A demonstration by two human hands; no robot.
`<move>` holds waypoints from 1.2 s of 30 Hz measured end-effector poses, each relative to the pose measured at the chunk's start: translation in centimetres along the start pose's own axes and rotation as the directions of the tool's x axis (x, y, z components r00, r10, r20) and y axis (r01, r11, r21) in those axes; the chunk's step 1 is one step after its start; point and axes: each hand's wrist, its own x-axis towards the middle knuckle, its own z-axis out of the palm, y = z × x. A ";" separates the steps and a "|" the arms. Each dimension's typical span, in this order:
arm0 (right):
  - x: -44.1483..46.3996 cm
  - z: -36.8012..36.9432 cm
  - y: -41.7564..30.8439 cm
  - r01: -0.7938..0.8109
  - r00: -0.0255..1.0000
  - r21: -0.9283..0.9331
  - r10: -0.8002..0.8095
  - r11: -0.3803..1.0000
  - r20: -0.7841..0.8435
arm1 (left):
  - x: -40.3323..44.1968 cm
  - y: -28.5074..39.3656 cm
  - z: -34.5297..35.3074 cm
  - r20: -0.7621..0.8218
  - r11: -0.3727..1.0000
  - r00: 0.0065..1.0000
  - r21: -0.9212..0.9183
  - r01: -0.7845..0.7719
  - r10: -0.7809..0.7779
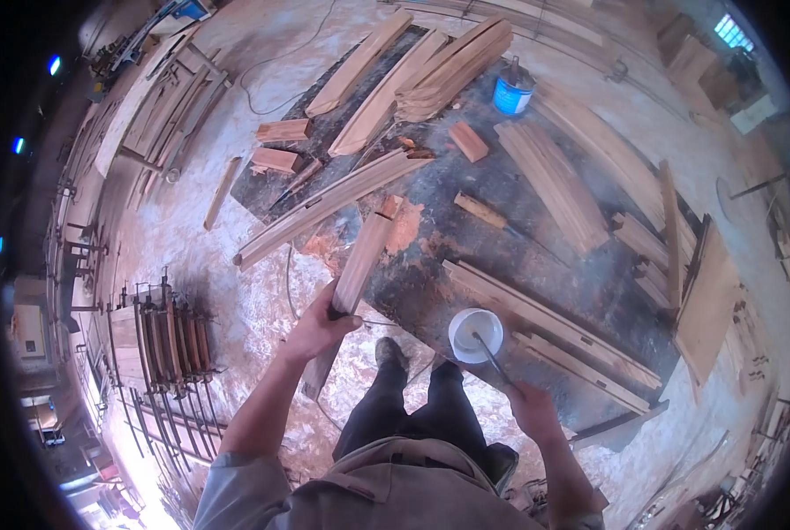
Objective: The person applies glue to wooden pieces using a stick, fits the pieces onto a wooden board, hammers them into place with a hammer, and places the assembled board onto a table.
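Note:
My left hand [321, 329] is closed around a wooden board [365, 256], which slants over the near edge of the dark work table with its upper end above the tabletop. My right hand [531, 408] grips a thin stick [494, 359], possibly a brush handle. The stick's far end dips into a white tub [459, 325] holding pale contents, at the table's near edge. A long grooved wooden piece [324, 210] lies just beyond the board. Right of the tub rest more long slotted pieces [554, 320].
On the dark table [412, 299] lie a wooden-handled chisel [481, 210], small blocks [468, 141], stacked planks [452, 75] and a blue can [511, 95]. Several bar clamps [170, 340] stand at left. A cable [290, 278] trails across the floor. Leaning boards [708, 300] are at right.

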 end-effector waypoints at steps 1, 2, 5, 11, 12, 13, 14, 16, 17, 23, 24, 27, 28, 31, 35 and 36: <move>0.2 -0.1 -0.8 0.016 1.000 -0.055 -0.015 0.998 0.019 | 0.7 0.9 0.2 -0.019 0.992 1.000 0.123 0.009 -0.007; 0.6 -0.1 -1.8 0.032 0.999 -0.108 -0.028 0.994 0.037 | 1.3 1.5 0.3 -0.039 0.969 0.999 0.246 0.018 -0.009; 1.8 0.4 -4.1 -0.067 0.995 -0.042 0.070 0.997 0.076 | 4.6 0.3 0.4 -0.118 0.871 0.986 0.489 -0.047 0.119; 1.7 0.3 -4.3 -0.073 0.996 -0.065 0.076 0.995 0.043 | 12.1 -1.6 2.1 -0.164 0.684 0.883 0.698 -0.211 0.440; 1.5 0.2 -4.0 -0.088 0.995 -0.076 0.091 0.993 0.038 | 13.2 -2.3 2.2 -0.162 0.649 0.855 0.723 -0.237 0.493; 1.3 0.1 -4.2 -0.097 0.995 -0.097 0.099 0.991 0.011 | 13.6 -1.8 2.6 -0.147 0.613 0.851 0.755 -0.234 0.505; 1.3 0.1 -4.5 -0.104 0.995 -0.118 0.104 0.988 -0.011 | 13.9 -1.4 2.7 -0.135 0.575 0.846 0.787 -0.225 0.516; 1.9 0.6 -4.4 -0.047 0.999 -0.077 0.046 0.996 -0.006 | 15.3 -2.0 3.2 -0.161 0.545 0.838 0.819 -0.181 0.521; 2.0 1.0 -4.7 -0.042 0.999 -0.072 0.040 0.997 -0.023 | 15.6 -2.0 3.1 -0.145 0.554 0.851 0.811 -0.189 0.504; 0.4 -5.7 0.6 -0.016 0.897 0.269 0.132 0.963 -0.421 | 15.8 -0.7 4.5 -0.072 0.480 0.821 0.838 -0.258 0.567; 0.3 -8.7 3.2 0.057 0.871 0.361 0.131 0.931 -0.473 | 16.2 -1.4 4.2 -0.052 0.446 0.810 0.854 -0.267 0.585; 0.6 -16.9 9.7 0.286 0.652 0.784 0.488 0.550 -0.580 | 16.7 -2.3 4.0 -0.048 0.421 0.842 0.880 -0.219 0.537; 1.4 -19.1 14.4 0.383 0.635 0.797 0.494 0.466 -0.594 | 16.6 -2.2 4.0 -0.058 0.423 0.862 0.886 -0.188 0.503; 3.1 -24.2 22.3 0.542 0.557 0.830 0.682 0.135 -0.474 | 16.1 -2.0 4.5 -0.078 0.430 0.869 0.888 -0.162 0.488; 6.5 -28.2 31.3 0.611 0.569 0.791 0.703 -0.016 -0.425 | 15.8 -1.9 4.5 -0.144 0.474 0.885 0.876 -0.094 0.442; 7.1 -28.6 32.4 0.600 0.574 0.799 0.713 -0.031 -0.403 | 15.4 -1.6 4.3 -0.166 0.494 0.883 0.865 -0.083 0.439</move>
